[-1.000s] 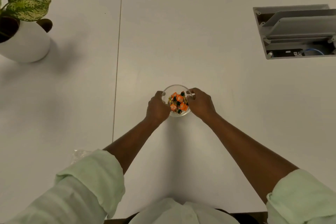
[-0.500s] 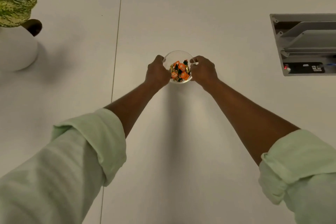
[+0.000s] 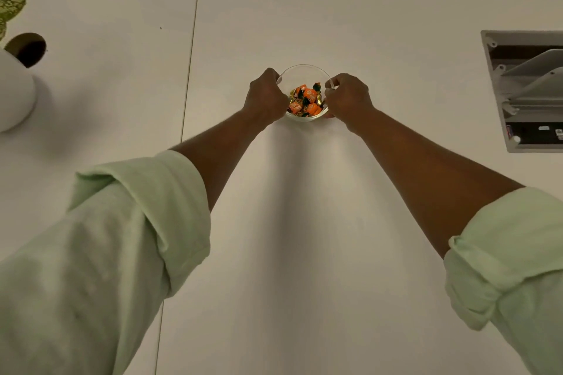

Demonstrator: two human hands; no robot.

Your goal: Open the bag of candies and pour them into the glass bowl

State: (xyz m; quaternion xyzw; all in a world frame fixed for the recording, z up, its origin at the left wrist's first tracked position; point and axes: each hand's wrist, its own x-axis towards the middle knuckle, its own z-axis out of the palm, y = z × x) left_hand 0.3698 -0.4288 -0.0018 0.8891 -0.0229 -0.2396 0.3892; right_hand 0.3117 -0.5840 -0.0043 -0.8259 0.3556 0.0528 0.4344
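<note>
A small glass bowl (image 3: 304,74) sits on the white tabletop (image 3: 304,237), out at arm's reach in the middle of the view. Inside it lies a heap of wrapped candies (image 3: 305,99), mostly orange with some dark green and gold wrappers, filling the lower part of the bowl.

The left hand (image 3: 265,96) is curled against the left side of the bowl, its fingers closed around the glass wall. The right hand (image 3: 346,98) grips the right side in the same way, with fingertips pinched at the rim. Both forearms stretch forward from rolled pale green sleeves (image 3: 143,207).

A thin seam (image 3: 190,70) runs down the tabletop to the left of the arms. At the far left edge stands a white plant pot (image 3: 13,97) with a speckled green leaf (image 3: 10,3) above it, well apart from the bowl. At the right edge an open cable hatch (image 3: 527,91) is set into the tabletop, its grey flap raised and dark sockets showing below.
</note>
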